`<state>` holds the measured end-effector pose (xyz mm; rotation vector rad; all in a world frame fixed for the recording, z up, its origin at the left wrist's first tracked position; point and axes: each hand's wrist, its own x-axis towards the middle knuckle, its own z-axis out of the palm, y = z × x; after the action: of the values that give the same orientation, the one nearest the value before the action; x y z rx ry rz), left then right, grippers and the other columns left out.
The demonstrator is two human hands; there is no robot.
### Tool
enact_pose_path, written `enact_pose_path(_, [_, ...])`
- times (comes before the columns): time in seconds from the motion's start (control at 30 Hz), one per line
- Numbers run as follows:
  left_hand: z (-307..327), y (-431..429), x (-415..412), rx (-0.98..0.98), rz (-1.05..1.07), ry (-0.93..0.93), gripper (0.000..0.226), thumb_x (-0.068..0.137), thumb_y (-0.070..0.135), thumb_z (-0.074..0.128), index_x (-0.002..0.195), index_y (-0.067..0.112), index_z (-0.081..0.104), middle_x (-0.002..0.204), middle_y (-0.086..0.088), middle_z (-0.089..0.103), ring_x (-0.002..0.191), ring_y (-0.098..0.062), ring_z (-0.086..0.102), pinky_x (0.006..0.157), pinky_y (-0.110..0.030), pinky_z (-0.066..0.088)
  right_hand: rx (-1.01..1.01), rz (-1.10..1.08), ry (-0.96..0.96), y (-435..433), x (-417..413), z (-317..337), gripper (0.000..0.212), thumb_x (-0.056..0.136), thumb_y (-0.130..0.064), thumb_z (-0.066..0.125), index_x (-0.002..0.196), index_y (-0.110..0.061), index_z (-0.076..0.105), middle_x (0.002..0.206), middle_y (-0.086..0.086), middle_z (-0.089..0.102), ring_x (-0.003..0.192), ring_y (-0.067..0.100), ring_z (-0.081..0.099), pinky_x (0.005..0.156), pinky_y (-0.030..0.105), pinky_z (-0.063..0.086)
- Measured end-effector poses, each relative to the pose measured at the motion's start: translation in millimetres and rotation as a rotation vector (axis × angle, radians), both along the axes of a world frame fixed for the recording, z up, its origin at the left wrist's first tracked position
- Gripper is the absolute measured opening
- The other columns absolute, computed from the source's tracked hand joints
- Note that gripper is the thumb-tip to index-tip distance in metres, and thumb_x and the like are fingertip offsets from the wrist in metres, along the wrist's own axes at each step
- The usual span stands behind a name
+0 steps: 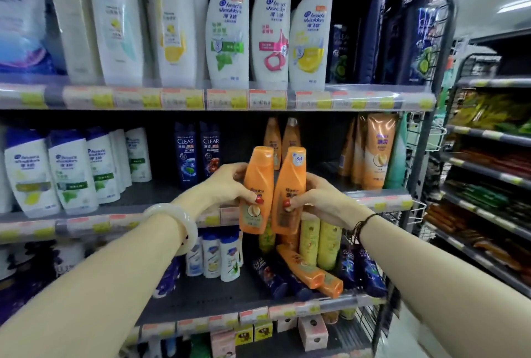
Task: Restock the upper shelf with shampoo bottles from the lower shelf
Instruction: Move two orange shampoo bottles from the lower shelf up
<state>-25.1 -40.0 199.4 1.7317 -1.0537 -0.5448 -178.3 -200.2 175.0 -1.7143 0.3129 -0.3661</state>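
Note:
I hold two orange shampoo bottles upright, side by side, in front of the edge of the middle shelf (379, 201). My left hand (230, 185) grips the left orange bottle (257, 182). My right hand (319, 199) grips the right orange bottle (288, 185), which has a blue round sticker near its cap. Behind them, deep on the middle shelf, stand two more orange bottles (281, 139). On the lower shelf (218, 294) two orange bottles (307, 268) lie tipped over among dark blue ones.
The top shelf (218, 97) carries tall white and dark bottles. White bottles (69, 170) fill the middle shelf's left, dark Clear bottles (198, 150) its centre, orange-brown pouches (373, 150) its right. Yellow-green bottles (319, 239) stand on the lower shelf. A snack rack (488, 173) is at right.

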Motion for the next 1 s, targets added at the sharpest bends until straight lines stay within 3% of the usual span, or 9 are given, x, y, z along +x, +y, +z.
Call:
enact_pose_path(0.2, [34,-25,1,-0.110,-0.031,0.002,0.050,0.066,-0.008,0.073,0.096,0.029,0.060,0.110,-0.007,0.066,0.104,-0.024,0.064,0.090,-0.044,0.053,-0.027,-0.085,-0.074,-22,7,36,0.057,0.071,0.015,0.064,0.122,-0.008,0.052,0.097,0.012,0.068,0.092,0.028,0.066,0.082,0.041,0.054])
enact_pose_path(0.43, [37,-63,8,-0.107,0.009,-0.021,0.061,0.065,-0.007,0.074,0.117,0.019,0.056,0.117,-0.009,0.063,0.111,-0.026,0.059,0.098,-0.047,0.048,-0.101,-0.157,-0.057,-52,12,44,0.072,0.070,0.013,0.067,0.134,-0.007,0.042,0.123,0.020,0.059,0.116,0.035,0.056,0.104,0.055,0.042])
enact_pose_path(0.73, [21,-107,22,-0.122,0.151,0.034,0.078,0.063,-0.006,0.077,0.132,0.015,0.047,0.128,-0.013,0.057,0.117,-0.029,0.055,0.102,-0.050,0.044,-0.146,-0.171,-0.060,-96,37,30,0.065,0.067,0.009,0.071,0.126,-0.010,0.050,0.118,0.017,0.064,0.110,0.030,0.061,0.101,0.050,0.046])
enact_pose_path(1.0, [11,-138,32,-0.139,0.258,0.080,0.070,0.071,-0.001,0.074,0.133,0.016,0.046,0.126,-0.011,0.059,0.114,-0.027,0.057,0.099,-0.048,0.047,-0.171,-0.213,-0.086,-128,64,21,0.059,0.067,0.007,0.074,0.119,-0.007,0.050,0.116,0.017,0.064,0.107,0.031,0.061,0.096,0.045,0.050])
